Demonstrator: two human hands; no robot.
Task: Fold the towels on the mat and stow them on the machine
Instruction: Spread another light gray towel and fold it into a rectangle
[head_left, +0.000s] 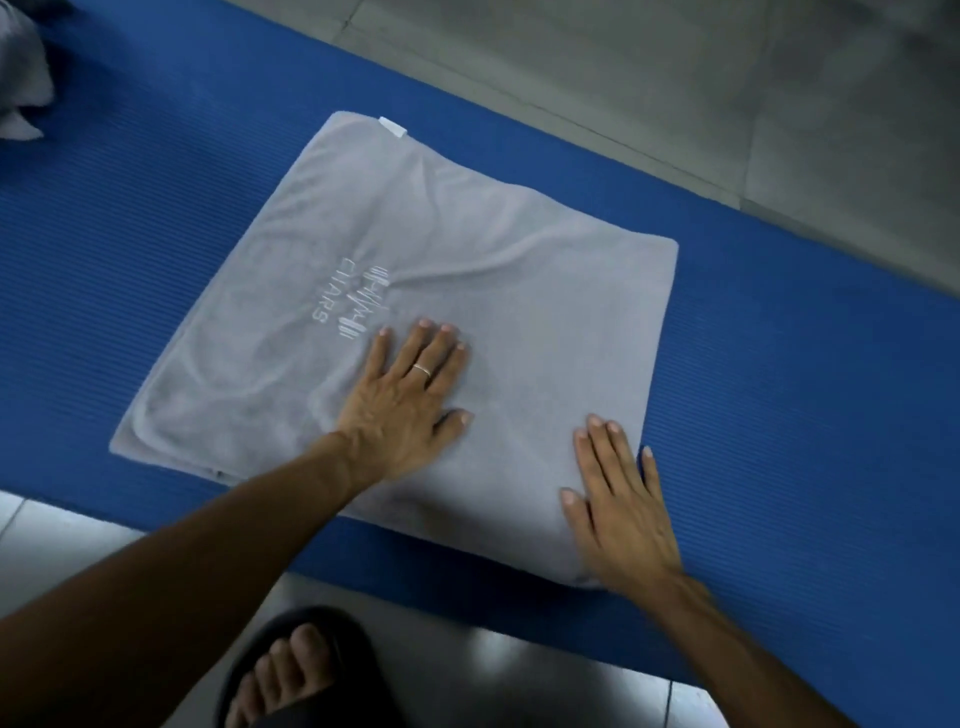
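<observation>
On the mat (779, 364), mid-frame: towel (415, 234) already folded at least once, logo up. Left hand (402, 395) spread flat at its centre, right hand (615, 499) flat on the near-right edge. Smoothing step. Next: lift an edge, fold again. Far-left grey heap (21, 67), probably more towels. Machine not in view.

Grey towel (467, 234) folded flat on the blue mat (779, 364)
It lies under both pressing palms, white logo just beyond the left hand (402, 402).
</observation>
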